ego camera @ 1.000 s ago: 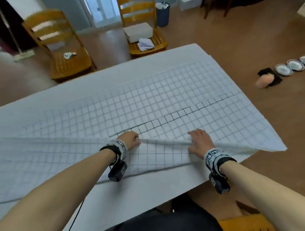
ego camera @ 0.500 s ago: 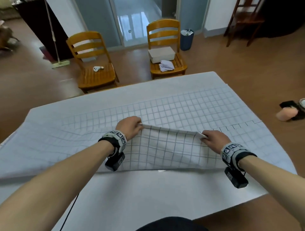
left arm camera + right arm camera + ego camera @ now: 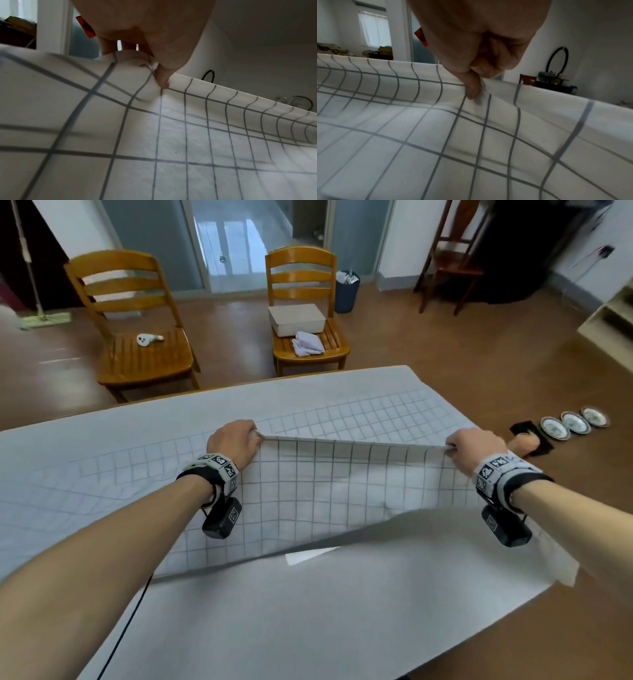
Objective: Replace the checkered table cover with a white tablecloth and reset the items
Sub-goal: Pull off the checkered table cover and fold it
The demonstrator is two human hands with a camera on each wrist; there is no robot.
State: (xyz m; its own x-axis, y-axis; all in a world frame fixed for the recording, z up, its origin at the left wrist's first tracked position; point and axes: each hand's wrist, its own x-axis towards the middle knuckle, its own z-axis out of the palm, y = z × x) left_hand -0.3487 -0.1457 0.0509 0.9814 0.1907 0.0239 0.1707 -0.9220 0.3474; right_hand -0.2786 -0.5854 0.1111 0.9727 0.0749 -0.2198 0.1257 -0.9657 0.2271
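The checkered table cover (image 3: 342, 484), white with a thin grey grid, lies under a plain white tablecloth (image 3: 308, 611) that spreads over the table. My left hand (image 3: 236, 440) and right hand (image 3: 469, 446) each pinch the checkered cover's edge and hold it taut and raised between them. The left wrist view shows my fingers pinching the cover (image 3: 171, 121) at its edge. The right wrist view shows thumb and fingers clamped on the cover (image 3: 471, 135). On the floor at the right lie three small plates (image 3: 575, 422) and a pale cup on its side (image 3: 524, 443).
Two wooden chairs stand beyond the table: the left chair (image 3: 144, 361) carries a small white device, the right chair (image 3: 308, 337) a white box and a folded cloth. A bin (image 3: 346, 290) stands behind them. A pale shelf (image 3: 613, 326) sits at the far right.
Both hands have lifted the checkered cover's edge off the table and moved apart, stretching it between them. My view has tilted upward, showing more of the room.
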